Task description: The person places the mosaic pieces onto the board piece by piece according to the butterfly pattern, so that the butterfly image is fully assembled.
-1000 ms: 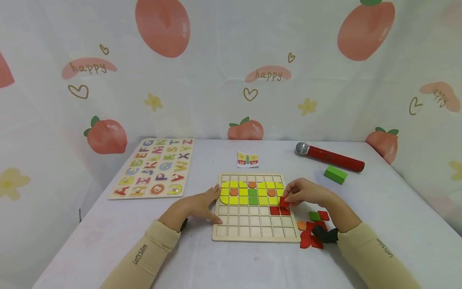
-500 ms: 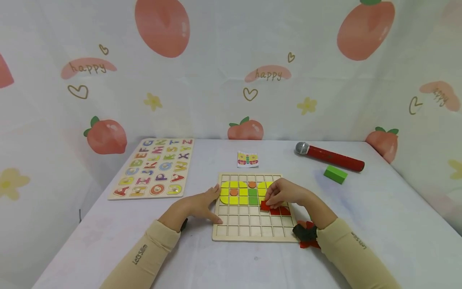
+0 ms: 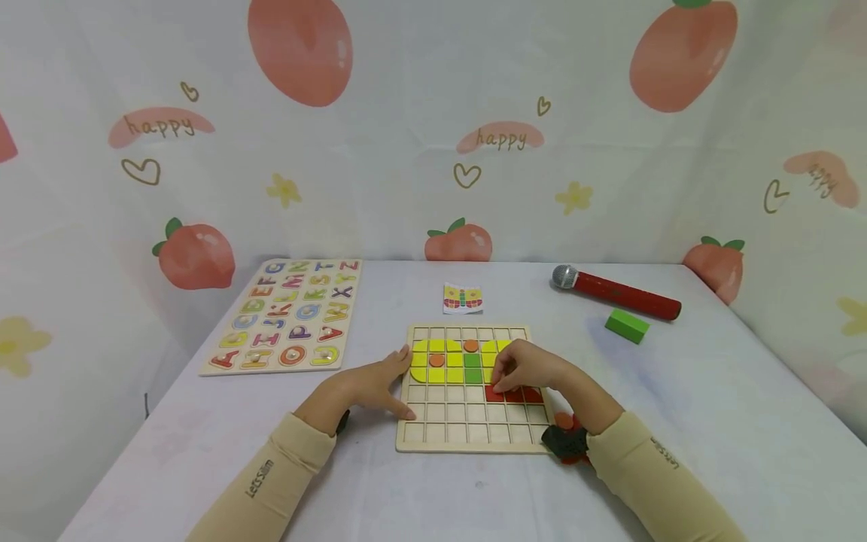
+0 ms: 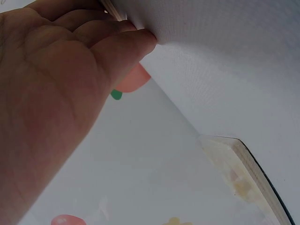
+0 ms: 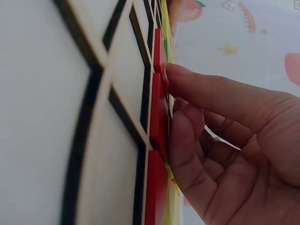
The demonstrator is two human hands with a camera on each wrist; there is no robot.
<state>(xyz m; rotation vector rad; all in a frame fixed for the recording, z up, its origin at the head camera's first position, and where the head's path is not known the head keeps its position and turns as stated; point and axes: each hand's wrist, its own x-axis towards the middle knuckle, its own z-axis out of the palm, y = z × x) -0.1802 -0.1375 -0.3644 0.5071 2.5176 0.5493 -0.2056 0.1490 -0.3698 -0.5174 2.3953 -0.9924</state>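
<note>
A wooden grid board (image 3: 447, 436) lies on the table, with yellow, green and orange pieces in its upper rows. My left hand (image 3: 369, 388) rests along its left edge, fingers and thumb spread; in the left wrist view the left hand (image 4: 61, 70) touches the table near the board's edge. Over the fourth row my right hand (image 3: 531, 369) holds a red square tile (image 3: 494, 394) with curled fingers, its thumb on the tile. In the right wrist view this red tile (image 5: 160, 54) sits in line with the other red pieces (image 5: 159, 115), in a cell. The right hand hides some yellow pieces.
Loose red and orange pieces (image 3: 564, 421) lie by the board's right front corner, partly hidden by the right wrist. A pattern card (image 3: 463, 299) lies behind the board. Farther out are an alphabet board (image 3: 281, 316), a red microphone (image 3: 619, 293) and a green block (image 3: 627, 326).
My right hand has carried the red tile left from the board's right edge and brought it down into the cell beside the other red pieces. The left hand has stayed at the board's edge.
</note>
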